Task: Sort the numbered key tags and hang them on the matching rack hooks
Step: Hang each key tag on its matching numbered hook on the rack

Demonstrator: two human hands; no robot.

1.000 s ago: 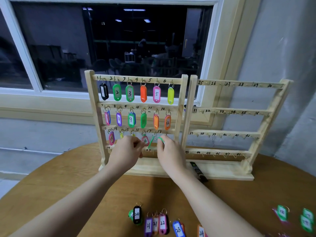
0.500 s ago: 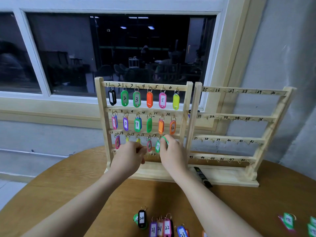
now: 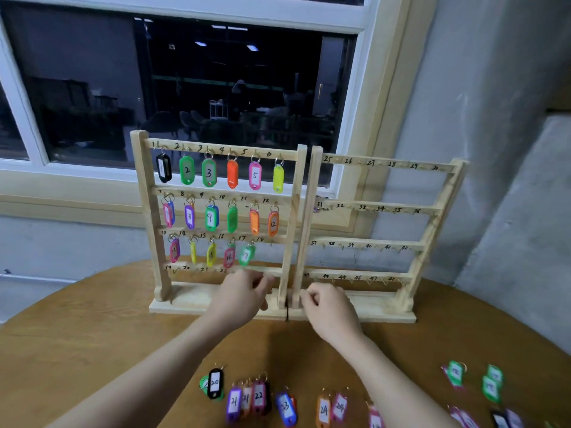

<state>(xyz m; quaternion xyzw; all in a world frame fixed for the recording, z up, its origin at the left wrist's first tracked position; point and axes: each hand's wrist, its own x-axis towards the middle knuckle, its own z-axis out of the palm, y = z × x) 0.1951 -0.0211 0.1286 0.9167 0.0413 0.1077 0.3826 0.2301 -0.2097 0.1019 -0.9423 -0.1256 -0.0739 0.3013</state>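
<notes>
Both hands hung low before the rack [image 3: 219, 230], left hand [image 3: 239, 296] and right hand [image 3: 327, 307] loosely curled, fingers clamped on nothing I could see. The green tag [image 3: 247, 254] hung crooked on hook 17; it might slip off if bumped. The remaining tags [image 3: 259, 396] lay on the table [image 3: 92, 335].

Numbers I read on racks and tags

Left rack [image 3: 221, 151] hooks 1–22, right rack [image 3: 386, 164] 25–48; table tags [image 3: 259, 396] 20–24, perhaps.
</notes>
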